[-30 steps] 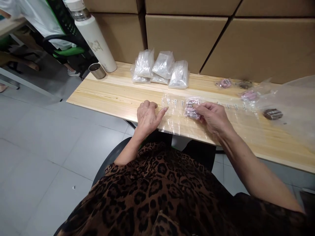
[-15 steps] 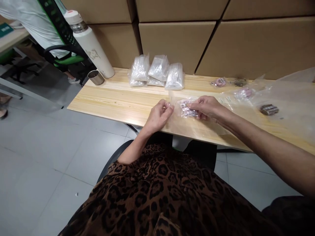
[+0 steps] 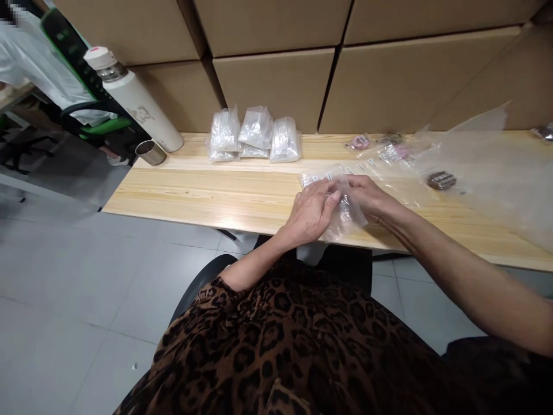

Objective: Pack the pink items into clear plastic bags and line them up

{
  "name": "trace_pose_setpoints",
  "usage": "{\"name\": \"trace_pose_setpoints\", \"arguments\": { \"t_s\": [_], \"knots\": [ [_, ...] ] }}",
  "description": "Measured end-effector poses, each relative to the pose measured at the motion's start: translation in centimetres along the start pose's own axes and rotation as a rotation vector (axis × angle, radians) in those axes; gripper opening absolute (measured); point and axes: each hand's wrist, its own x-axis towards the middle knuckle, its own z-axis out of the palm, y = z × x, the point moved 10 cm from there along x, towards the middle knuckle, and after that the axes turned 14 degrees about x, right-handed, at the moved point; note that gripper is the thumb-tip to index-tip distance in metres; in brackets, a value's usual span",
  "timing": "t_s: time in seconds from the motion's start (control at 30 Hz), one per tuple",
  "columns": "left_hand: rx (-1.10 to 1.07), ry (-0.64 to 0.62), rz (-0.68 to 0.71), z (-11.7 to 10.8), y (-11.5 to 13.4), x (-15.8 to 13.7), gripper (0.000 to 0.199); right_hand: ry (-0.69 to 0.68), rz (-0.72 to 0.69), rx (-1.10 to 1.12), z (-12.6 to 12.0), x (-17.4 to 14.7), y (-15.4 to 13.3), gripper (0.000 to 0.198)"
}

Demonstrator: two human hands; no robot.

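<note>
Near the table's front edge, my left hand [image 3: 311,211] is closed on a clear plastic bag [image 3: 351,216], its thumb pressing the film. My right hand [image 3: 366,193] reaches in from the right and grips the same bag from the other side, its fingertips partly behind the film. Part of the bag stands up between the hands, and a printed strip of it shows beyond my left fingers. What lies inside is hidden by the hands. To the right of my right hand more clear bags [image 3: 380,167] lie flat on the wooden table [image 3: 194,193].
Several filled clear packets [image 3: 256,128] stand at the back, against cardboard boxes [image 3: 272,86]. A white bottle [image 3: 142,106] and a metal cup [image 3: 150,152] are at the left. Small wrapped pieces, one dark brown [image 3: 441,180] and one pink [image 3: 359,142], lie right. A person sits far left.
My left hand has moved right and over the bag, close to my right hand. The bag, flat before, is now folded up between them, and the pink-printed packet is hidden. The view has shifted right.
</note>
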Motion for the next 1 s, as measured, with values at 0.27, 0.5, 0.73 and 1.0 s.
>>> {"name": "trace_pose_setpoints", "arguments": {
  "t_s": [0.27,0.5,0.73,1.0],
  "knots": [
    [0.192,-0.035,0.007,2.1,-1.4,-0.5,0.036,0.008,-0.409,-0.591,1.3,-3.2,-5.6,0.032],
    [0.081,0.027,0.093,0.6,-1.8,-1.0,0.034,-0.157,-0.362,-1.157,3.8,-2.3,-2.0,0.025],
    [-0.232,0.198,-0.333,-2.3,-7.2,-1.3,0.071,-0.199,-0.358,-1.008,2.8,-0.9,-0.6,0.024],
    [-0.710,0.107,-0.516,0.5,-6.4,0.3,0.050,-0.138,-0.176,-0.394,0.6,-0.5,-1.6,0.020]
  ]
}}
